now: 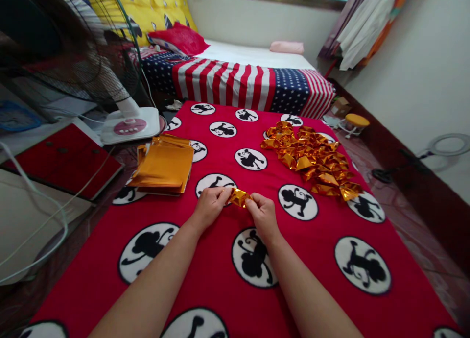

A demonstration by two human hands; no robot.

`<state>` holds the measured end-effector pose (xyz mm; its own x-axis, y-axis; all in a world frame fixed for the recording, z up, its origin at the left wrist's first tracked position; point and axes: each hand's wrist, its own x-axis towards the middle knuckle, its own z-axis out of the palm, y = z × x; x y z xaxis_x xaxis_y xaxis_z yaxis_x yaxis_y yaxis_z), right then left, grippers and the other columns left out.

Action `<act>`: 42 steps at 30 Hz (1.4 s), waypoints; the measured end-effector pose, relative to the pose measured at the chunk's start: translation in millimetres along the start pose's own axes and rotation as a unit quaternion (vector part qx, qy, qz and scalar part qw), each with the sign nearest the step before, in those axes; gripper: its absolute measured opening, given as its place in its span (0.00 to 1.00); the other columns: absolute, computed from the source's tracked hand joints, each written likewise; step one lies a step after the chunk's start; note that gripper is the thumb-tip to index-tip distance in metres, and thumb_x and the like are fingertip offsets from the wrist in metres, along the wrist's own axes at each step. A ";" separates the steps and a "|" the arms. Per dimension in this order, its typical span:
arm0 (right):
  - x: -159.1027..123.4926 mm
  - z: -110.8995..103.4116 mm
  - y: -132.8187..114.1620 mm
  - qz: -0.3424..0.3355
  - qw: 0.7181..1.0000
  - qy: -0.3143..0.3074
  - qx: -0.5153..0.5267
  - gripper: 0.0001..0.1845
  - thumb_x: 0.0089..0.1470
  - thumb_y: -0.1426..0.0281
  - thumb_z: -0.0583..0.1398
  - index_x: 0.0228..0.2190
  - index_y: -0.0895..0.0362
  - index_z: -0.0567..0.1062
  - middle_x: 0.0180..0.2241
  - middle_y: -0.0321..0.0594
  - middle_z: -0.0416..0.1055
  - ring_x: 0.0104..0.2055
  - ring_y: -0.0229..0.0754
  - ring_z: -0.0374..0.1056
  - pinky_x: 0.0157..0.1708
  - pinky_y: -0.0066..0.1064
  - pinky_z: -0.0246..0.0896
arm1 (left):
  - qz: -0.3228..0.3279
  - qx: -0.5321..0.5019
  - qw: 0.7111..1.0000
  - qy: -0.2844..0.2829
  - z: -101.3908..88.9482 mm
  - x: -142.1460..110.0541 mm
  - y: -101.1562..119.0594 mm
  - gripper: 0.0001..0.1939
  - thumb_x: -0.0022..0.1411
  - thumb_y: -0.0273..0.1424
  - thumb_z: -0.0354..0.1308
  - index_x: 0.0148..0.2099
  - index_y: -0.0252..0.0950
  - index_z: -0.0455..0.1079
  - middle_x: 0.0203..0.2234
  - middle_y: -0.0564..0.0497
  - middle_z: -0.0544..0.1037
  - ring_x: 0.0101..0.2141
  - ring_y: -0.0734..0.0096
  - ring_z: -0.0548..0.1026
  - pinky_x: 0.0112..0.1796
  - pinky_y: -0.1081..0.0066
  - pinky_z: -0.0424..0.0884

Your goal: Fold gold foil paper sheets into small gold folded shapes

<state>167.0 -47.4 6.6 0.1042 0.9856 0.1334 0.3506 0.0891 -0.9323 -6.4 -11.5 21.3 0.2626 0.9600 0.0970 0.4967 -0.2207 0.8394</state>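
Note:
Between my hands is a small piece of folded gold foil paper, held just above the red cloth. My left hand pinches its left end, and my right hand pinches the right end. To the left lies a stack of flat gold paper sheets, slightly uneven at the edges. On the right, a heap of folded gold foil pieces with twisted, shiny shapes spreads over the cloth. My fingertips cover both ends of the piece I hold.
A red cloth with monkey prints covers the surface. At the left stands an electric fan beside a red panel. A bed is at the back. A yellow stool and a ring light stand at the right.

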 end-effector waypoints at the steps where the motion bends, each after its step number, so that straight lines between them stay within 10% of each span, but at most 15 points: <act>1: -0.1 0.2 0.0 -0.001 1.000 0.003 -0.001 0.17 0.54 0.63 0.55 0.17 0.55 0.61 0.17 0.29 0.51 0.21 0.33 0.49 0.22 0.27 0.41 | -0.001 0.008 1.000 0.006 0.1 0.2 -0.4 0.24 0.67 0.42 0.43 0.24 0.33 0.65 0.18 0.55 0.66 0.24 0.75 0.65 0.27 0.73 0.55; 42: 2.1 3.8 -2.3 -0.046 0.989 0.035 -0.134 0.18 0.56 0.66 0.55 0.17 0.55 0.60 0.17 0.29 0.54 0.21 0.33 0.51 0.24 0.28 0.41 | 0.023 0.105 0.994 0.031 2.8 -1.6 0.6 0.26 0.70 0.42 0.43 0.29 0.34 0.74 0.24 0.48 0.77 0.27 0.71 0.72 0.30 0.72 0.58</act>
<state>162.9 -45.1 7.8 0.1207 0.9620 0.2448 0.5954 0.1271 -0.7933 -4.1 -13.7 20.2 0.2413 0.9554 0.1701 0.6491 -0.2892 0.7036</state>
